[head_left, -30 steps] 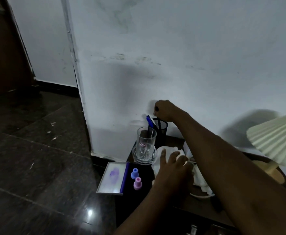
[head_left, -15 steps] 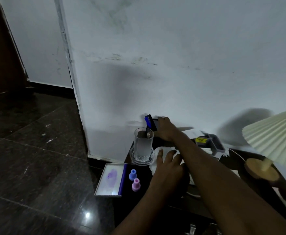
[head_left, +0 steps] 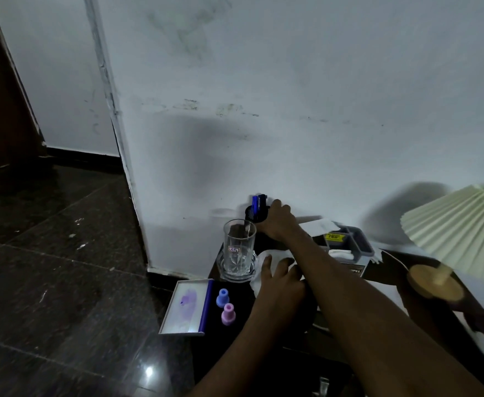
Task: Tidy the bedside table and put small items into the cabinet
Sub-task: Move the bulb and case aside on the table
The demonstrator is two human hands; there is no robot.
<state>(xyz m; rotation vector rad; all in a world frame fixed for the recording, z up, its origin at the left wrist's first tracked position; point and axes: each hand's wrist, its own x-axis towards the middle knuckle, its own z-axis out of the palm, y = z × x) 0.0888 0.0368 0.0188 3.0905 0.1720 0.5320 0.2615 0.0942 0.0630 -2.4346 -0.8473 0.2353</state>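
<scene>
On the dark bedside table (head_left: 236, 336), against the wall, stands a black pen holder (head_left: 249, 215) with blue pens (head_left: 256, 205) in it. My right hand (head_left: 278, 223) reaches across and wraps around the holder's right side. My left hand (head_left: 281, 280) lies with straight fingers on a crumpled white cloth (head_left: 263, 257). Just left of the hands, a clear glass (head_left: 239, 252) stands on a glass coaster. A blue stopper-shaped piece (head_left: 222, 297) and a pink one (head_left: 228, 314) stand near the table's left edge, beside a white notebook with a blue spine (head_left: 187, 306).
A grey compartment box with a yellow label (head_left: 357, 239) sits on a book behind my right forearm. A pleated cream lampshade (head_left: 461, 224) tilts over its wooden base (head_left: 435, 286) at right. The white wall stands right behind the table; dark tiled floor lies to the left.
My right hand dropped from above the pen holder down to its side and closed around it. My left hand stayed on the cloth. The grey box came into view.
</scene>
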